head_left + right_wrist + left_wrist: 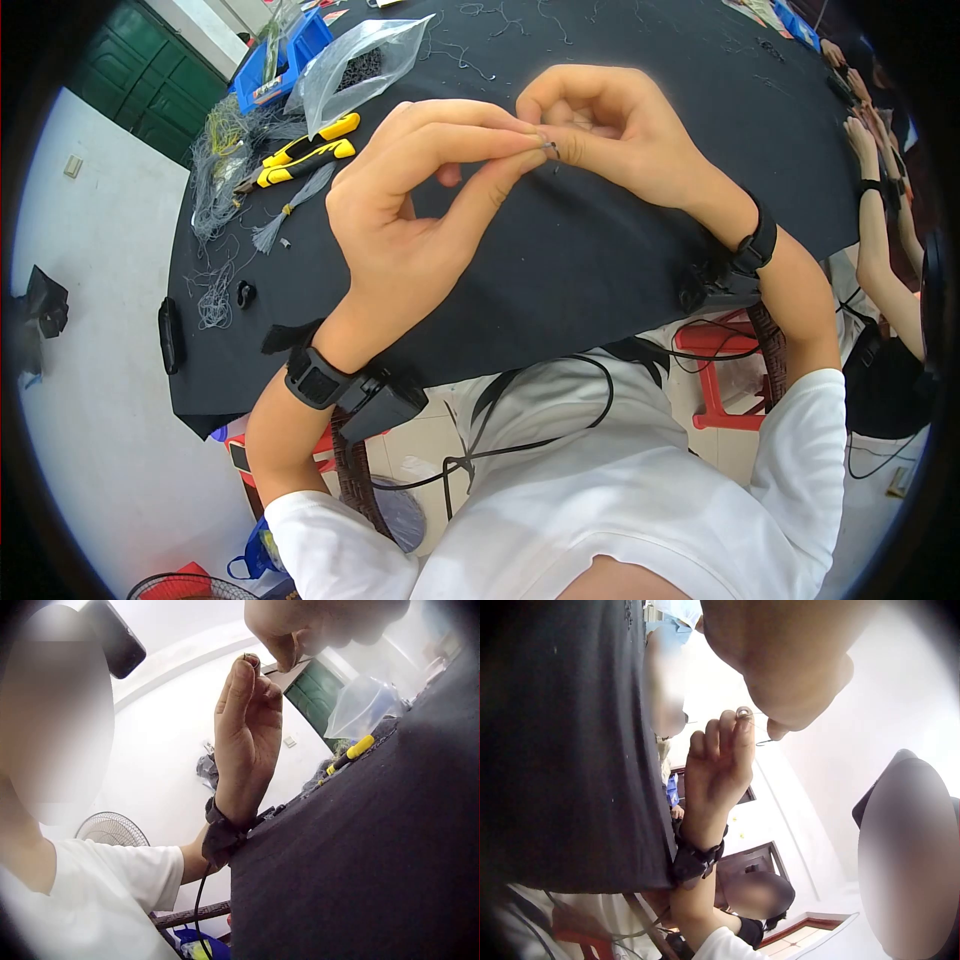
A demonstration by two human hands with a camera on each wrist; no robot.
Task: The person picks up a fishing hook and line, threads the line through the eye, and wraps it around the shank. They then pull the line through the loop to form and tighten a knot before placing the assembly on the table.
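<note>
Both hands meet above the black cloth in the head view. The left hand point(410, 190) pinches a tiny dark piece point(551, 147) between thumb and forefinger. The right hand point(625, 135), thumb against curled forefinger, pinches at the same spot, its fingertips close beside the left ones. In the left wrist view, a thin dark hook-like end point(763, 742) shows by the near fingertips, and the right hand point(718, 769) is raised behind. The right wrist view shows the left hand point(251, 735) upright with a small bit at its fingertips. What exactly each hand holds is too small to tell.
Yellow-and-black pliers point(305, 163), a clear plastic bag point(360, 70), a blue bin point(285, 62) and tangled grey thread point(215, 175) lie at the left of the black-covered table point(560, 280). A small black clip point(246, 294) is near the left edge. Other people's arms point(875, 200) are at right.
</note>
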